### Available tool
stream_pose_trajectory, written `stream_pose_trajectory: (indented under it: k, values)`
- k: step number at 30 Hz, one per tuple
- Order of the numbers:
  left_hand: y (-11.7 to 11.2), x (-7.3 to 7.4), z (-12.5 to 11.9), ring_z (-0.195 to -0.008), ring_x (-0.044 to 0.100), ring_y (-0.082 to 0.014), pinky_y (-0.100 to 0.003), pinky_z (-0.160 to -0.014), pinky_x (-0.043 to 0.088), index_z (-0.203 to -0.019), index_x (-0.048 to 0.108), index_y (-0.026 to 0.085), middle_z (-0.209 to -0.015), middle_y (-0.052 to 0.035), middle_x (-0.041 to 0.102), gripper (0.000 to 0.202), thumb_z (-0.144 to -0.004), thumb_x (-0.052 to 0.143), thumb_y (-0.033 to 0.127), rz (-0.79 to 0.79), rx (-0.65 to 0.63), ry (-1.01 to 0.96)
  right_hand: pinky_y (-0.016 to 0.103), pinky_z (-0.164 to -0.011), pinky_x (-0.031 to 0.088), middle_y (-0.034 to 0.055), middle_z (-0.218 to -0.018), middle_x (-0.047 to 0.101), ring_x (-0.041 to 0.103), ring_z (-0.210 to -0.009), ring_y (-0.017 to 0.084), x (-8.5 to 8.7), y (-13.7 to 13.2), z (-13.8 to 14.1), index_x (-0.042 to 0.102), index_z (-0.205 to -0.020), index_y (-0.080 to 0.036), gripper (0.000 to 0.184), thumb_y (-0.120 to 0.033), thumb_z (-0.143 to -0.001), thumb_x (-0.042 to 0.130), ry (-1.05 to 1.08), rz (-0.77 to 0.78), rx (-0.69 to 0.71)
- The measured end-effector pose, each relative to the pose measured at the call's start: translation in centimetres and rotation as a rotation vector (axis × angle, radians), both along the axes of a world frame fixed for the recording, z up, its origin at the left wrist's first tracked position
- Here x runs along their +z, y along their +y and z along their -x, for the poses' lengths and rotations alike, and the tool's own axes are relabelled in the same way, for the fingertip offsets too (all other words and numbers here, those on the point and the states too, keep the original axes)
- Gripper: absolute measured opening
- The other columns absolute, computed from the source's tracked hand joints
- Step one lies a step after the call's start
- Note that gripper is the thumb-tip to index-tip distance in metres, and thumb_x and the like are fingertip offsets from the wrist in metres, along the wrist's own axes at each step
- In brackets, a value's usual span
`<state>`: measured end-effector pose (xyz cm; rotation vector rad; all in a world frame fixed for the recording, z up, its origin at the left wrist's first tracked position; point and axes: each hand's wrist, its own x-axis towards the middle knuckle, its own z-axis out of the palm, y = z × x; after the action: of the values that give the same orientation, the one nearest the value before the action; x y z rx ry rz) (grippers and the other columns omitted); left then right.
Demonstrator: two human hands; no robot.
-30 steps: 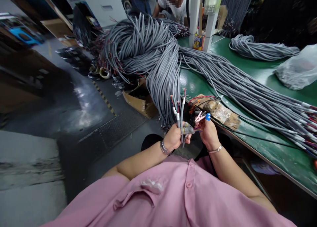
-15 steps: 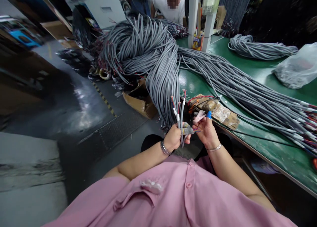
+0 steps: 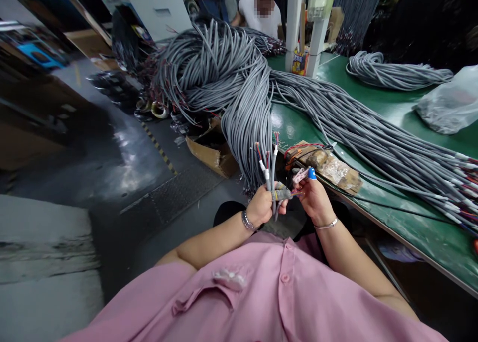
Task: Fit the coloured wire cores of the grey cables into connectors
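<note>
My left hand [image 3: 263, 205] is a closed fist around a few grey cables [image 3: 272, 170] that stand upright, their stripped coloured wire ends at the top. My right hand [image 3: 314, 197] is just to the right, fingers pinched on a small pink clip [image 3: 300, 175] and thin coloured wires coming from one cable end. A blue cap [image 3: 312, 173] covers one fingertip. Both hands hover off the table's near edge, in front of a taped brown block [image 3: 328, 165] with wires attached.
A large bundle of grey cables [image 3: 354, 128] runs across the green table [image 3: 414, 232] and hangs over its left end above a cardboard box [image 3: 211, 155]. A coil of cable [image 3: 396, 73] and a plastic bag [image 3: 448, 105] lie at the far right. Another person [image 3: 263, 8] sits beyond.
My right hand has shifted slightly up and left toward the cable ends, still working the clip. The left hand has stayed put. The far person moved a little.
</note>
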<state>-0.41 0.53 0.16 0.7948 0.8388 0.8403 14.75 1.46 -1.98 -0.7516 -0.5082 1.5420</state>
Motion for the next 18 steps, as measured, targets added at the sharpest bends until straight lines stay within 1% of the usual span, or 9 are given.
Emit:
stream_pose_trajectory:
  k: [3,5,9,11,14,18]
  values:
    - [0.5,-0.1,-0.3,-0.036,0.050,-0.0093,-0.021,-0.038,0.044,-0.066,0.057,0.014,-0.049,0.0009,0.057,0.029,-0.060,0.075,0.035,0.006,-0.011,-0.017,0.023,-0.053,0.045,-0.0014,-0.066,0.062,0.053,-0.057,0.010,0.1,0.2,0.1,0.065,-0.076,-0.018,0.029,-0.046,-0.075,0.073,0.025,0.017,-0.023]
    - [0.7,-0.3,-0.5,-0.036,0.050,-0.0094,-0.021,-0.038,0.044,-0.066,0.056,0.014,-0.049,0.0008,0.057,0.028,-0.060,0.075,0.034,0.005,-0.012,-0.020,0.023,-0.054,0.046,-0.0012,-0.067,0.063,0.054,-0.058,0.011,0.1,0.3,0.1,0.066,-0.078,-0.018,0.026,-0.042,-0.073,0.074,0.041,0.033,-0.040]
    - [0.8,-0.8,-0.8,-0.037,0.049,-0.0089,-0.021,-0.038,0.045,-0.065,0.056,0.013,-0.049,0.0002,0.058,0.027,-0.061,0.075,0.033,0.007,-0.029,0.003,0.023,-0.055,0.046,-0.0005,-0.070,0.065,0.055,-0.059,0.011,0.0,0.5,0.2,0.067,-0.080,-0.018,0.022,-0.039,-0.074,0.074,0.053,0.059,-0.071]
    - [0.8,-0.9,-0.8,-0.037,0.049,-0.0087,-0.021,-0.038,0.044,-0.065,0.055,0.014,-0.049,0.0003,0.058,0.029,-0.060,0.076,0.033,0.012,-0.028,0.010,0.023,-0.054,0.046,-0.0007,-0.070,0.065,0.054,-0.058,0.011,0.1,0.4,0.3,0.067,-0.078,-0.019,0.024,-0.041,-0.074,0.074,0.055,0.057,-0.060]
    - [0.5,-0.7,-0.5,-0.037,0.050,-0.0088,-0.020,-0.038,0.043,-0.065,0.055,0.014,-0.049,0.0006,0.057,0.031,-0.059,0.076,0.035,0.013,-0.017,0.008,0.023,-0.052,0.045,-0.0008,-0.070,0.065,0.054,-0.057,0.011,0.1,0.3,0.2,0.064,-0.075,-0.020,0.032,-0.051,-0.075,0.071,0.069,0.051,-0.024]
    - [-0.5,-0.4,0.2,-0.037,0.050,-0.0091,-0.020,-0.037,0.043,-0.066,0.056,0.014,-0.049,0.0004,0.058,0.030,-0.062,0.075,0.036,-0.007,-0.013,0.025,0.023,-0.053,0.047,0.0000,-0.073,0.067,0.056,-0.058,0.011,-0.2,0.2,-0.2,0.064,-0.078,-0.020,0.041,-0.061,-0.075,0.066,0.082,0.086,0.025]
